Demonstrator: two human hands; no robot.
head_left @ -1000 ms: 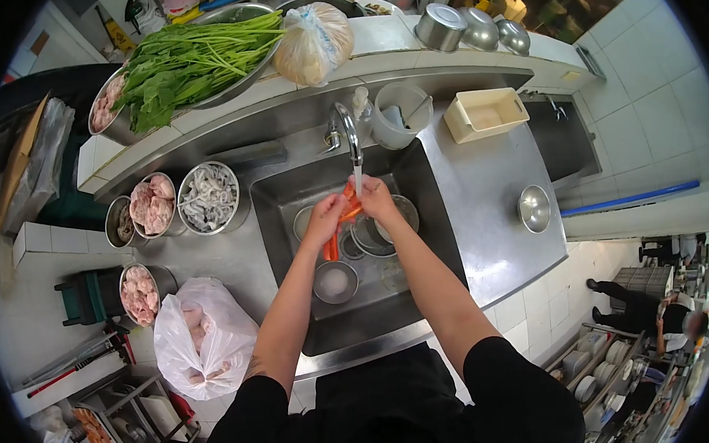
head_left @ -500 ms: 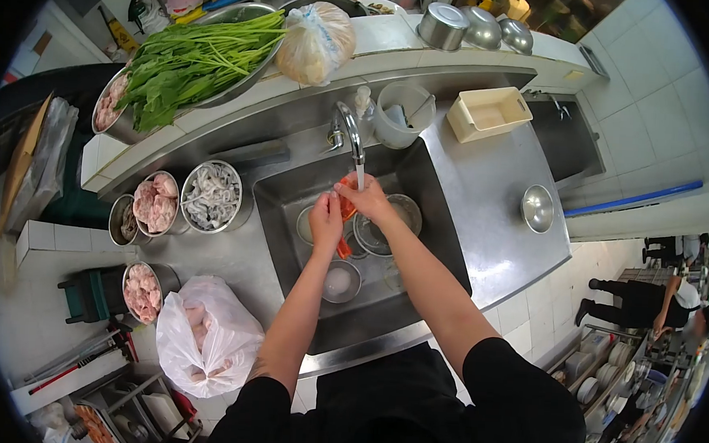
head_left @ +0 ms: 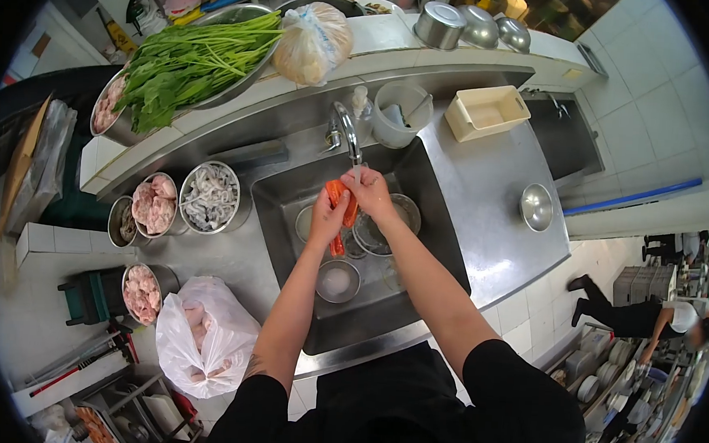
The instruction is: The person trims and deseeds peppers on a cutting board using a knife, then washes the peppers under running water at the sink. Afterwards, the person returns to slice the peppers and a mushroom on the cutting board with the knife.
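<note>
Under the faucet, my two hands are close together over the sink. My left hand is closed around a long, wet, orange-red piece, whose lower end sticks out below the hand. My right hand closes on the same orange-red piece from the other side, right below the spout. Fingers hide much of it, and I cannot make out its exact kind. Below the hands in the sink are a small metal bowl with a whitish round thing in it and a larger round container, partly hidden by my right wrist.
Left of the sink stand metal pots of sliced squid-like pieces and pink meat, plus a white plastic bag. Leafy greens lie on the ledge. Right are a cream bin and a metal bowl. A person stands far right.
My hands have turned the orange-red piece, and more of it shows between them. My right hand has come in closer beneath the spout. The person at far right has shifted and leans with an arm lowered.
</note>
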